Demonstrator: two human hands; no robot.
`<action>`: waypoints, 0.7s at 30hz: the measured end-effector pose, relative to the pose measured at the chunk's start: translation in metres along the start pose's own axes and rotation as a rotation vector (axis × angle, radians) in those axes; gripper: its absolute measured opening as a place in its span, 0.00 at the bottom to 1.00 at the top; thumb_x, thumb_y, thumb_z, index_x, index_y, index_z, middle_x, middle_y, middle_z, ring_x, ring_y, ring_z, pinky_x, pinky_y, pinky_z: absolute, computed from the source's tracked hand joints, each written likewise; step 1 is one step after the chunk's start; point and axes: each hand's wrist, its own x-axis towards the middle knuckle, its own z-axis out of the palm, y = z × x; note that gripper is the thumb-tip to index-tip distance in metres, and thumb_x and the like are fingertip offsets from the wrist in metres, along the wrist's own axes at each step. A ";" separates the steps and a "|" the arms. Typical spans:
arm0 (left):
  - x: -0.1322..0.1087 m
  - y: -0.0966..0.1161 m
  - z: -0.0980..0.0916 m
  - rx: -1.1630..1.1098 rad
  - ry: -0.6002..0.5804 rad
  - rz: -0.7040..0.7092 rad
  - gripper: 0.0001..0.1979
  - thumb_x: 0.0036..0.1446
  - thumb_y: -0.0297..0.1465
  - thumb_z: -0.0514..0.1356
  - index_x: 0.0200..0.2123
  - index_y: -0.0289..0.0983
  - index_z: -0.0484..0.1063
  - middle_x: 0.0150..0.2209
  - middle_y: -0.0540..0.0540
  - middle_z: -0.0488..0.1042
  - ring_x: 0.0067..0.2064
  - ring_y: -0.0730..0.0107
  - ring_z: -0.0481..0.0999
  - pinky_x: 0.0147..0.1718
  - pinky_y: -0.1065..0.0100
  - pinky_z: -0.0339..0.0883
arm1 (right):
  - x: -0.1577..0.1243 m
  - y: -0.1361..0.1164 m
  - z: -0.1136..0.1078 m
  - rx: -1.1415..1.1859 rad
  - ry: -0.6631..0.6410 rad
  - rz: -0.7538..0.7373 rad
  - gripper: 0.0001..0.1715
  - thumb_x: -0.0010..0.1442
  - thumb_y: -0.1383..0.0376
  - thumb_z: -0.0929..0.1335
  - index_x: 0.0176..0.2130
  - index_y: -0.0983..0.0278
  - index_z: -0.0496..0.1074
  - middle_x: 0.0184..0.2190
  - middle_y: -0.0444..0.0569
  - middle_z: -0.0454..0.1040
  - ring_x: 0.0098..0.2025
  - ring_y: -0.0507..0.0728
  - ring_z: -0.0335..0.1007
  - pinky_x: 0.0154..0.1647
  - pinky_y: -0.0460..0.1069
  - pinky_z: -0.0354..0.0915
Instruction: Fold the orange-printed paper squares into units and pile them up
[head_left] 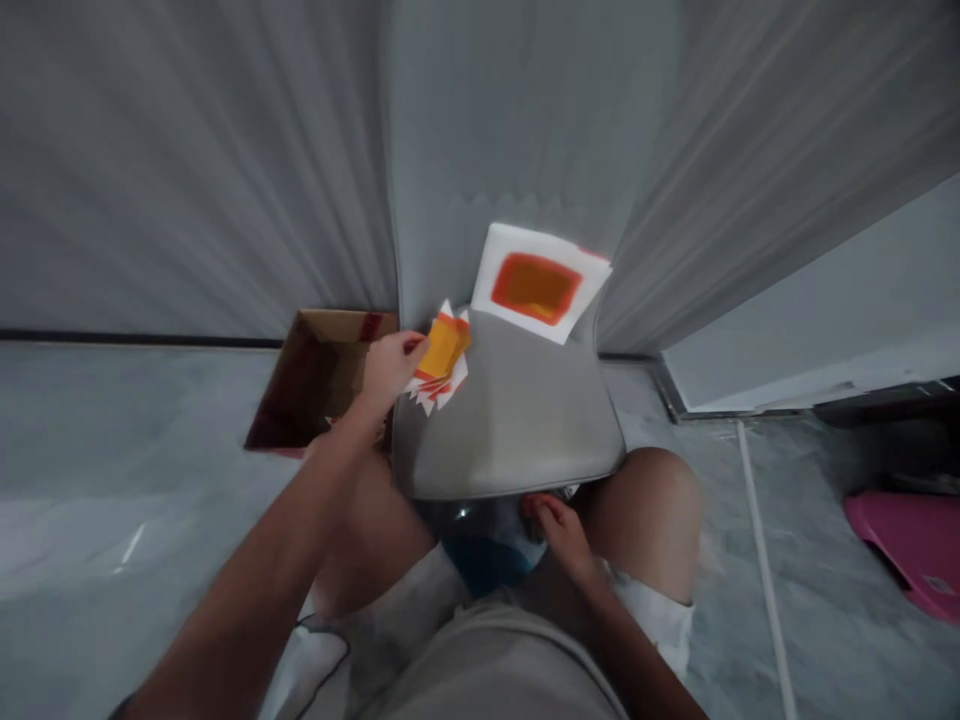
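Observation:
My left hand (394,365) pinches the left side of an orange-and-white paper piece (448,347) above the left edge of a grey chair seat (540,420). Several pointed white-and-red paper pieces (441,388) show just below it; whether they are also in my grasp I cannot tell. Toward the back of the seat, a white paper sheet (559,325) with a red-orange rectangle leans tilted near the backrest. My right hand (562,530) is low, just below the seat's front edge and between my knees. Its fingers are closed around something small and reddish, too blurred to name.
An open cardboard box (289,400) stands on the floor left of the chair. Grey curtains (187,180) hang behind. A white panel (825,300) and a pink plastic object (911,550) are at right. Something dark blue and shiny (491,560) lies below the seat.

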 end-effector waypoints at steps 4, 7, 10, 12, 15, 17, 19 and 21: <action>0.010 -0.017 0.020 0.194 0.006 0.058 0.18 0.64 0.41 0.60 0.46 0.36 0.83 0.44 0.36 0.81 0.47 0.51 0.80 0.51 0.56 0.72 | -0.001 -0.001 0.007 -0.082 -0.057 -0.038 0.39 0.56 0.30 0.66 0.38 0.60 0.82 0.36 0.56 0.84 0.40 0.67 0.80 0.44 0.59 0.75; -0.024 -0.033 0.020 0.131 0.105 0.066 0.25 0.68 0.46 0.56 0.55 0.35 0.79 0.46 0.36 0.79 0.49 0.51 0.79 0.55 0.54 0.71 | -0.001 -0.002 0.002 -0.196 -0.124 -0.082 0.32 0.64 0.40 0.64 0.44 0.60 0.83 0.43 0.57 0.85 0.46 0.68 0.81 0.51 0.60 0.74; -0.066 -0.048 0.013 0.024 0.270 -0.006 0.27 0.71 0.48 0.52 0.61 0.35 0.74 0.52 0.35 0.78 0.54 0.54 0.77 0.58 0.53 0.70 | -0.002 -0.002 -0.003 -0.317 -0.179 -0.099 0.25 0.68 0.53 0.62 0.50 0.61 0.82 0.49 0.57 0.84 0.52 0.67 0.81 0.57 0.60 0.72; -0.080 -0.051 0.008 -0.040 0.361 -0.052 0.27 0.74 0.47 0.49 0.64 0.37 0.71 0.55 0.36 0.77 0.57 0.55 0.77 0.59 0.54 0.71 | -0.004 -0.002 -0.003 -0.387 -0.204 -0.096 0.24 0.69 0.59 0.61 0.54 0.62 0.81 0.52 0.58 0.83 0.54 0.66 0.80 0.60 0.60 0.70; -0.070 -0.044 0.007 0.031 0.305 0.110 0.28 0.73 0.47 0.51 0.67 0.37 0.68 0.63 0.35 0.73 0.66 0.52 0.71 0.67 0.51 0.64 | -0.008 -0.003 0.000 -0.481 -0.277 -0.119 0.23 0.70 0.63 0.61 0.54 0.62 0.81 0.53 0.57 0.83 0.55 0.65 0.79 0.59 0.56 0.70; -0.052 -0.035 0.011 0.092 0.195 0.209 0.31 0.72 0.47 0.52 0.70 0.36 0.64 0.68 0.34 0.68 0.70 0.50 0.67 0.70 0.50 0.60 | -0.011 -0.003 0.002 -0.523 -0.356 -0.163 0.21 0.71 0.64 0.62 0.53 0.63 0.81 0.51 0.57 0.83 0.54 0.63 0.80 0.57 0.54 0.69; -0.038 -0.027 0.019 0.151 0.077 0.236 0.31 0.72 0.47 0.51 0.69 0.35 0.65 0.68 0.33 0.69 0.70 0.48 0.68 0.70 0.48 0.60 | -0.012 -0.003 0.003 -0.558 -0.419 -0.199 0.19 0.71 0.66 0.62 0.49 0.64 0.81 0.49 0.57 0.84 0.51 0.61 0.80 0.54 0.52 0.69; -0.032 -0.020 0.031 0.206 0.017 0.272 0.30 0.72 0.46 0.50 0.68 0.35 0.67 0.68 0.33 0.70 0.70 0.48 0.67 0.71 0.45 0.58 | -0.013 -0.004 0.003 -0.591 -0.443 -0.210 0.18 0.71 0.67 0.62 0.45 0.65 0.81 0.46 0.57 0.84 0.49 0.61 0.80 0.51 0.51 0.68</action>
